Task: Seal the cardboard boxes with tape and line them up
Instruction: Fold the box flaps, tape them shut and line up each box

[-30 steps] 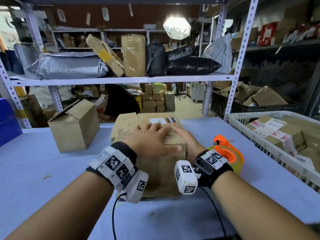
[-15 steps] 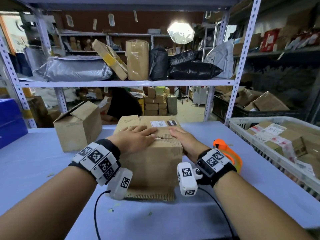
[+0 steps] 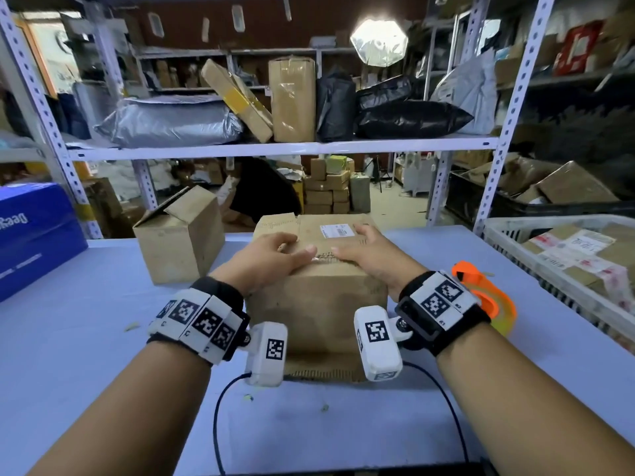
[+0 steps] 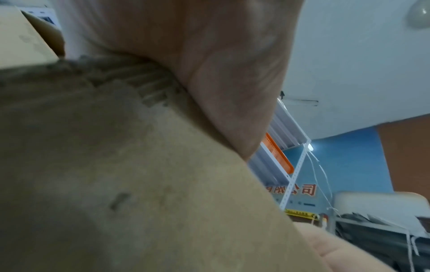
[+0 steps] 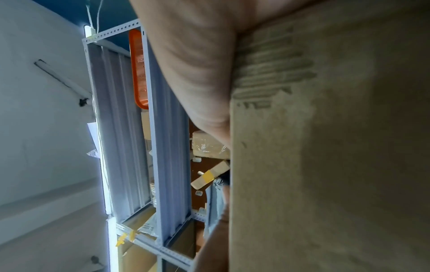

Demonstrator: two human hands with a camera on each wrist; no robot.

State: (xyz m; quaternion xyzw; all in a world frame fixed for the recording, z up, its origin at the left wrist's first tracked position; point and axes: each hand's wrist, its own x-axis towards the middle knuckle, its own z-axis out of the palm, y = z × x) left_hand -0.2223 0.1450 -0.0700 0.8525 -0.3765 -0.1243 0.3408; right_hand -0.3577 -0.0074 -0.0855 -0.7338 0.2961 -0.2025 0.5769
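Note:
A brown cardboard box (image 3: 319, 304) stands in the middle of the pale blue table (image 3: 86, 338), with a white label on its top. My left hand (image 3: 271, 255) lies flat on the left top flap. My right hand (image 3: 367, 252) lies flat on the right flap, and the thumbs almost meet over the seam. Each wrist view shows only my palm against the box side (image 4: 116, 165) (image 5: 325, 147). An orange tape dispenser (image 3: 488, 297) lies on the table just right of my right wrist. A second box (image 3: 178, 242) with a raised flap stands behind to the left.
A white crate (image 3: 515, 228) holding several taped parcels stands at the right. A blue box (image 3: 34, 231) sits at the left edge. Metal shelving (image 3: 275, 149) with parcels and bags rises behind the table. A loose cardboard piece (image 3: 323, 372) lies under the box's near side.
Both hands slid apart on the box top: the left moved off the right flap back to the left, and the flaps now lie flat and closed beneath them.

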